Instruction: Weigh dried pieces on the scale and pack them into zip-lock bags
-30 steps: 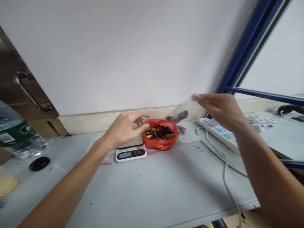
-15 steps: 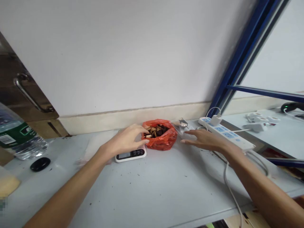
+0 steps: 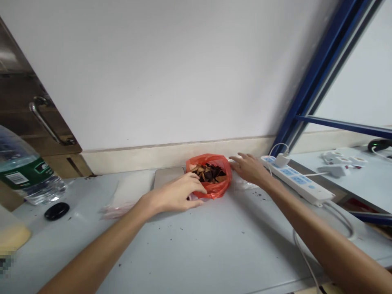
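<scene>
A red plastic bag [image 3: 218, 188] holding brown and dark dried pieces [image 3: 210, 172] sits by the wall. Left of it is a small kitchen scale [image 3: 167, 176]. My left hand [image 3: 177, 197] lies over the scale's front end, hiding the display. Its fingers are curled round the scale's corner, and the fingertips touch the red bag's lower left side. My right hand [image 3: 249, 167] lies flat, fingers stretched out, on a clear plastic bag [image 3: 246, 186] just right of the red bag.
A white power strip [image 3: 298, 181] with a plugged charger and trailing cables runs along the right. A water bottle [image 3: 24, 173] and a black cap [image 3: 56, 211] are at the left, with a thin plastic sheet [image 3: 122, 196] beside the scale. A blue frame [image 3: 318, 77] rises at the right.
My right hand came down from mid-air with the clear bag and now rests on it beside the red bag. My left hand slid from the scale's platform to its front end.
</scene>
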Demonstrator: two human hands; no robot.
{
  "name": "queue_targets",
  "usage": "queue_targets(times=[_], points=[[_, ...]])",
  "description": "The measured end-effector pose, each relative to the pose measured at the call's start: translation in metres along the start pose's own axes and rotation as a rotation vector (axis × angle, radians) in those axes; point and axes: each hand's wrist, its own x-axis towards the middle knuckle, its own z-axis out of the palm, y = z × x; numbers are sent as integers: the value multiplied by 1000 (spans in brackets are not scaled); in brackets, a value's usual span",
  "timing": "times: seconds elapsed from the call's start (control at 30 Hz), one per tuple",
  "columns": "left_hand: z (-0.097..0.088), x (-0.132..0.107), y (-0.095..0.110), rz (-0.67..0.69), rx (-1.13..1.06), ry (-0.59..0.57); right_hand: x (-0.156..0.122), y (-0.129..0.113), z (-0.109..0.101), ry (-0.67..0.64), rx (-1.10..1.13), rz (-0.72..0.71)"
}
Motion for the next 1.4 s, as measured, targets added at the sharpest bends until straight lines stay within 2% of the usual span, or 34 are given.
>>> queue_targets(times=[0.1, 0.2, 0.3, 0.37, 0.4, 0.43, 0.57, 0.6, 0.63, 0.77, 0.9, 0.97, 1.07, 1.1, 1.23, 1.4], points=[[0, -3, -3, 4, -5, 19, 11, -10, -13, -1, 210, -28], [-2, -8, -6, -21, 1, 21, 23, -16, -25, -48, 283, -18], [-7, -15, -8, -71, 14, 44, 27, -23, -37, 83, 249, 53], [-12, -21, -8, -98, 24, 65, 24, -33, -44, 187, 202, 28], [-15, -23, -9, -107, 31, 73, 22, -40, -46, 189, 187, -11], [-17, -25, -9, -114, 40, 81, 20, -48, -48, 129, 178, -57], [-22, -29, -9, -122, 51, 102, 21, -78, -45, -370, 112, -160], [-22, -29, -9, -126, 49, 106, 25, -83, -44, -415, 95, -158], [-22, -29, -9, -131, 47, 107, 28, -86, -42, -407, 89, -151], [-21, -30, -10, -161, 40, 103, 42, -87, -40, -206, 117, -134], [-21, -32, -12, -145, 32, 119, 38, -87, -42, 15, 160, -141], [-21, -33, -13, -139, 25, 120, 33, -90, -41, -66, 144, -147], [-21, -36, -14, -143, 18, 113, 29, -95, -38, -352, 72, -97], [-21, -37, -14, -143, 19, 112, 29, -95, -37, -403, 56, -78], [-22, -40, -14, -155, 32, 109, 37, -90, -31, -412, 87, -80], [-25, -40, -16, -149, 10, 116, 51, -87, -28, -626, 111, -91]])
